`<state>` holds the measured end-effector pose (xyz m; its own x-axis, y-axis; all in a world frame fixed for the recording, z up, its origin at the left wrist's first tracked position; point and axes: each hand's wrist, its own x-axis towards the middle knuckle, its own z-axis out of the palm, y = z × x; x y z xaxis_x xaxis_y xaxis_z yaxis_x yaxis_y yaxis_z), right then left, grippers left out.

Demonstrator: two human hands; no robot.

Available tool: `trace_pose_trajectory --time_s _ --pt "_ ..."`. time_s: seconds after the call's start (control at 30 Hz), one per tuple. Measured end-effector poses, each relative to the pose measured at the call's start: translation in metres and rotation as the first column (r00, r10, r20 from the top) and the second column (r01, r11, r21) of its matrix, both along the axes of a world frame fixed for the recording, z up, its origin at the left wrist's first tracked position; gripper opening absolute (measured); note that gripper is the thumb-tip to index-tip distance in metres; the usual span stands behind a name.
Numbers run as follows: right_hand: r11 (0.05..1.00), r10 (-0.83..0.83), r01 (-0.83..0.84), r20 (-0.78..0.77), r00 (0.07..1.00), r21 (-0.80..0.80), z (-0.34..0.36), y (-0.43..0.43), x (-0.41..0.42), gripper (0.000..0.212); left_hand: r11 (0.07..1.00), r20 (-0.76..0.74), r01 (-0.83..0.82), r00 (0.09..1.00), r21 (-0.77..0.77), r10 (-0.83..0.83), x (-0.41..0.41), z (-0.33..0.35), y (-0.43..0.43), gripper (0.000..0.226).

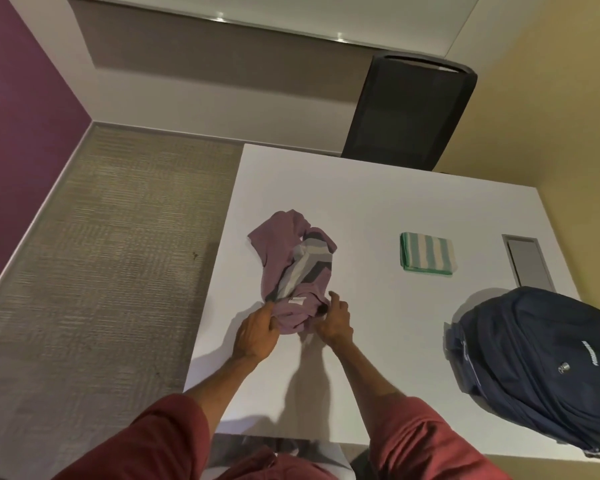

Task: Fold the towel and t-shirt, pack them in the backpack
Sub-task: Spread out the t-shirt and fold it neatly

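White laminate covers the table [378, 188], smooth and matte, which carries all three items as a person works at its near-left edge. Largest among them, the navy backpack [534, 362], bulky woven nylon with a rounded top, lies flat at the near right, well apart from the clothes. It shows no open compartment, and nothing appears to be packed yet. The mauve t-shirt [284, 258], soft knit with grey and white stripes, sits in a crumpled heap, its folding apparently only starting. The towel [426, 252], thick cloth banded in green and white, already lies folded into a neat rectangle between t-shirt and backpack. The left hand [255, 336] grips the heap's near edge with curled fingers. The right hand [335, 322] pinches the cloth just beside it, fingers bent into the fabric.
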<state>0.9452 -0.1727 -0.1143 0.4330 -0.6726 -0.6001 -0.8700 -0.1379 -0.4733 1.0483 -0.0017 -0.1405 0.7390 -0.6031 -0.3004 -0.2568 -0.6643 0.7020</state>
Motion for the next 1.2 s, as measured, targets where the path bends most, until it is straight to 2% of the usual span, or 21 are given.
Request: trace_pose_trajectory --time_s 0.13,0.3,0.4,0.47,0.53,0.67,0.7,0.77,0.83,0.87,0.93,0.97,1.07,1.13,1.2 --pt "0.99 0.134 -0.136 -0.082 0.988 -0.02 -0.002 0.014 0.008 0.054 0.997 0.05 0.019 0.999 -0.072 -0.015 0.007 0.002 0.0 0.027" --pt "0.957 0.166 -0.174 -0.05 0.985 -0.234 -0.001 0.014 0.004 0.024 0.996 0.129 -0.014 0.991 -0.084 0.024 0.016 0.014 0.001 0.014" --pt "0.995 0.003 0.014 0.159 0.987 -0.1 0.0 0.008 -0.004 0.015 0.995 0.183 -0.07 0.98 -0.065 0.081 0.021 0.019 0.005 0.008" --pt "0.993 -0.115 0.122 0.293 0.949 -0.004 0.002 0.002 -0.012 0.007 0.993 0.232 -0.094 0.967 -0.067 0.107 0.024 0.023 0.007 0.011" --pt "0.988 -0.155 0.146 0.372 0.915 0.052 0.013 -0.003 -0.017 0.011 0.989 0.26 -0.117 0.956 -0.086 0.136 0.026 0.031 0.007 0.013" --pt "0.941 -0.307 0.192 0.462 0.832 0.278 0.038 -0.017 -0.017 0.007 0.973 0.276 -0.186 0.936 -0.133 0.217 0.03 0.054 0.002 0.022" --pt "0.927 -0.322 0.174 0.466 0.824 0.333 0.043 -0.02 -0.017 0.009 0.967 0.277 -0.204 0.93 -0.15 0.24 0.031 0.061 0.0 0.023" --pt "0.934 -0.241 0.077 0.454 0.858 0.35 0.054 -0.026 -0.017 0.028 0.95 0.273 -0.247 0.916 -0.193 0.293 0.031 0.075 -0.005 0.025" --pt "0.97 -0.027 -0.085 0.443 0.896 0.23 0.066 -0.031 -0.017 0.056 0.933 0.263 -0.271 0.906 -0.237 0.331 0.026 0.089 -0.01 0.026" --pt "0.978 0.12 -0.181 0.423 0.898 0.107 0.075 -0.029 -0.018 0.067 0.928 0.263 -0.268 0.905 -0.26 0.335 0.023 0.095 -0.012 0.026" --pt "0.942 0.331 -0.288 0.34 0.88 -0.171 0.081 -0.027 -0.019 0.072 0.923 0.281 -0.246 0.901 -0.296 0.33 0.014 0.106 -0.015 0.026" --pt "0.918 0.355 -0.272 0.297 0.887 -0.287 0.082 -0.026 -0.022 0.063 0.922 0.293 -0.239 0.897 -0.305 0.33 0.009 0.111 -0.016 0.026" --pt "0.863 0.242 -0.099 0.234 0.942 -0.496 0.096 -0.021 -0.036 0.027 0.893 0.296 -0.266 0.876 -0.364 0.382 -0.005 0.126 -0.018 0.027" --pt "0.859 0.193 -0.014 0.298 0.935 -0.512 0.107 -0.025 -0.046 0.015 0.849 0.268 -0.297 0.858 -0.437 0.438 -0.014 0.138 -0.018 0.029" --pt "0.881 0.159 0.051 0.396 0.904 -0.471 0.115 -0.033 -0.054 0.018 0.795 0.236 -0.324 0.837 -0.513 0.494 -0.019 0.152 -0.017 0.033"
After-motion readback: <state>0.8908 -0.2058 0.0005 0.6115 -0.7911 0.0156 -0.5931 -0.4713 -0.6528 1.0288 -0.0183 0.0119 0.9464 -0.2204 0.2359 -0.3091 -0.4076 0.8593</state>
